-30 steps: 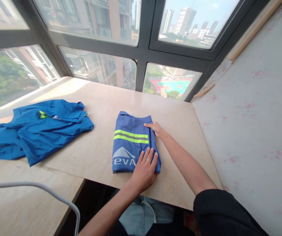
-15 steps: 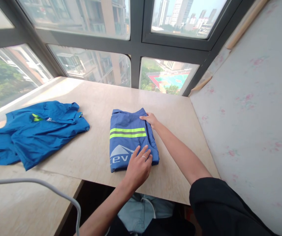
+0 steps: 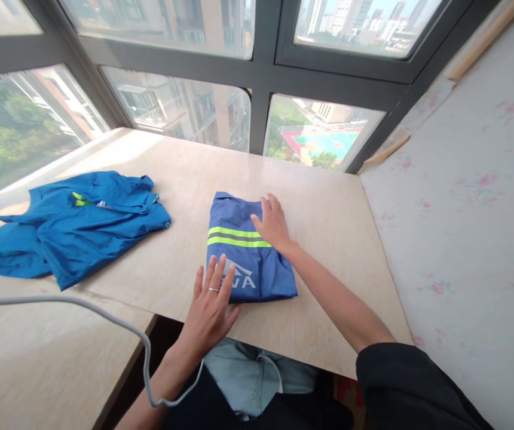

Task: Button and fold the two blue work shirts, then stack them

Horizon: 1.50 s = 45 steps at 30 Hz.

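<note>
A folded blue work jacket (image 3: 239,263) lies on the light tabletop in front of me, with a yellow-grey reflective stripe across it and white lettering below, partly covered. My left hand (image 3: 212,295), a ring on one finger, rests over its near left corner with fingers spread. At the far right edge of the bundle, my right hand (image 3: 275,221) is open, thumb apart from the fingers. Whether the right fingertips press on the cloth, I cannot tell. Further left, a brighter blue garment (image 3: 95,224) lies loosely crumpled.
Grey-framed windows (image 3: 261,77) stand behind the table (image 3: 180,173). A flower-patterned wall (image 3: 463,209) closes off the right side. A grey cable (image 3: 100,310) runs across the lower left, in front of my left forearm.
My left hand has slid left from the near right part of the folded jacket to its near left corner. My right hand has released the far right edge and spread its fingers.
</note>
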Available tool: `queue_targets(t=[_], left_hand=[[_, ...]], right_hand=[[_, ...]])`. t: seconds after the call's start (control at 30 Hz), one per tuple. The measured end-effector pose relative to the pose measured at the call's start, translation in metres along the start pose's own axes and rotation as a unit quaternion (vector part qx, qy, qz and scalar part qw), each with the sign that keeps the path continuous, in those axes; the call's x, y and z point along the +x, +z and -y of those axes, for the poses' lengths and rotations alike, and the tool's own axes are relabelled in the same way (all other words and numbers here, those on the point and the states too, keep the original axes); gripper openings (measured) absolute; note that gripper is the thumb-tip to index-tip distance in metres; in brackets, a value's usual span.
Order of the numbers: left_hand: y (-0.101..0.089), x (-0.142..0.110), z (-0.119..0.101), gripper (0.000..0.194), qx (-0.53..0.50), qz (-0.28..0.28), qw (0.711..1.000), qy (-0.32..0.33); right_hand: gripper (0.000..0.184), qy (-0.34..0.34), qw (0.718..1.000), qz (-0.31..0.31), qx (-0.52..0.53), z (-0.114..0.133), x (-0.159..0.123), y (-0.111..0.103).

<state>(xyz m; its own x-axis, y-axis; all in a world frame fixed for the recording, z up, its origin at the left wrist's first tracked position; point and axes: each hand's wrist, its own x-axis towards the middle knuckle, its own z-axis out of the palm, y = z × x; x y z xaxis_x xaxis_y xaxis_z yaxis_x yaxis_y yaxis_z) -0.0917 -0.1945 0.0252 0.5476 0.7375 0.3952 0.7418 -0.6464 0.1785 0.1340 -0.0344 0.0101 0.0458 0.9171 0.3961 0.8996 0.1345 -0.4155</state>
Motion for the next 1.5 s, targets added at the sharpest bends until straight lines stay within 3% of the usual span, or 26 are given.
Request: queue_targets(t=[0.1, 0.2, 0.43, 0.63, 0.8, 0.9, 1.0, 1.1, 1.17, 1.23, 1.4, 1.5], left_hand=[[0.009, -0.004, 0.015, 0.093, -0.005, -0.028, 0.999, -0.035], [0.016, -0.009, 0.026, 0.09, -0.022, -0.064, 0.996, -0.053], [0.022, -0.036, 0.049, 0.092, -0.023, -0.082, 0.995, -0.058], [0.02, -0.046, 0.06, 0.065, -0.035, -0.033, 0.999, 0.02], [0.001, -0.039, 0.067, 0.045, -0.067, 0.008, 0.996, 0.053], [-0.011, -0.029, 0.068, 0.027, -0.101, 0.013, 0.993, 0.052], [-0.012, -0.008, 0.068, 0.017, -0.113, -0.021, 0.993, 0.017], [0.0, 0.026, 0.071, 0.023, -0.103, -0.037, 0.993, -0.042], [0.014, 0.053, 0.074, 0.035, -0.08, -0.014, 0.994, -0.075], [0.029, 0.077, 0.075, 0.045, -0.05, 0.019, 0.996, -0.067], [0.056, 0.105, 0.074, 0.06, 0.027, 0.085, 0.996, -0.022], [0.064, 0.101, 0.077, 0.065, 0.055, 0.106, 0.992, -0.041]], right_hand=[[0.066, 0.02, 0.998, 0.027, -0.052, 0.012, -0.013, 0.021], [0.069, 0.064, 0.994, 0.059, -0.062, 0.007, -0.024, 0.037], [0.068, 0.061, 0.994, 0.083, -0.041, -0.018, -0.033, 0.036], [0.068, 0.058, 0.992, 0.098, -0.049, -0.021, -0.032, 0.034], [0.067, 0.059, 0.99, 0.118, -0.044, -0.022, -0.032, 0.032], [0.067, 0.058, 0.99, 0.125, -0.042, -0.022, -0.031, 0.031], [0.067, 0.059, 0.988, 0.139, -0.041, -0.022, -0.028, 0.027], [0.067, 0.084, 0.979, 0.184, -0.037, -0.019, -0.024, 0.016], [0.07, 0.125, 0.97, 0.201, -0.045, -0.01, -0.025, 0.005], [0.073, 0.14, 0.971, 0.185, -0.059, 0.004, -0.033, -0.006], [0.071, -0.021, 0.988, 0.138, -0.059, 0.039, -0.083, -0.021], [0.069, -0.046, 0.984, 0.158, -0.063, 0.035, -0.118, -0.024]])
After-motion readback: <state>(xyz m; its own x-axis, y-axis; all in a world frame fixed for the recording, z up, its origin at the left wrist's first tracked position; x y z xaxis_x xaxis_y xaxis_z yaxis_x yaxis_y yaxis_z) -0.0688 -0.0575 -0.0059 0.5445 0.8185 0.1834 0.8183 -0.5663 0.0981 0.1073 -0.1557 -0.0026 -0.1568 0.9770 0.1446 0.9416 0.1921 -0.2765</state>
